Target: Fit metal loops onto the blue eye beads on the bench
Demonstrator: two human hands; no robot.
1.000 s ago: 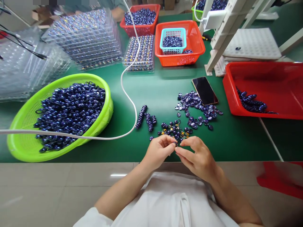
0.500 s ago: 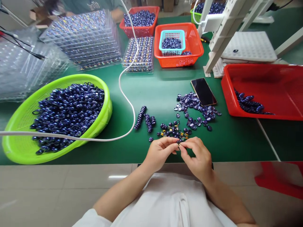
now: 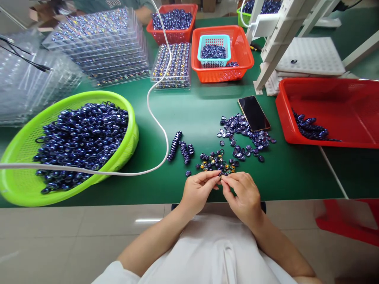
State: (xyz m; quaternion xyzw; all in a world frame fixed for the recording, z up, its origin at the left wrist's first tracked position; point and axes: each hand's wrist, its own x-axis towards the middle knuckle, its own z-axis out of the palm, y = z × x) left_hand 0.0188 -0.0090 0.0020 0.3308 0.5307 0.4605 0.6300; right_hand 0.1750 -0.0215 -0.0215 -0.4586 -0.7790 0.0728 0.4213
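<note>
My left hand (image 3: 197, 191) and my right hand (image 3: 242, 195) meet at the fingertips near the table's front edge. Both are pinched on one small dark piece (image 3: 220, 176), mostly hidden by the fingers. Just beyond them lies a pile of small dark and gold pieces (image 3: 217, 161). Farther right are scattered flat dark-blue pieces (image 3: 238, 125), next to a black phone (image 3: 254, 113). Left of the small pile, short stacked rows of shiny dark-blue pieces (image 3: 175, 146) rest on the green table (image 3: 195, 112).
A green basket (image 3: 134, 136) full of dark-blue rings stands left, crossed by a white cable (image 3: 156, 122). Clear stacked trays (image 3: 118, 59), red baskets (image 3: 222, 75) and a person's arm (image 3: 144, 15) are at the back. A red bin (image 3: 349, 106) and metal post (image 3: 274, 51) stand right.
Both hands have shifted slightly left together, their fingertips still pinched on the small piece. The whole view has shifted a little.
</note>
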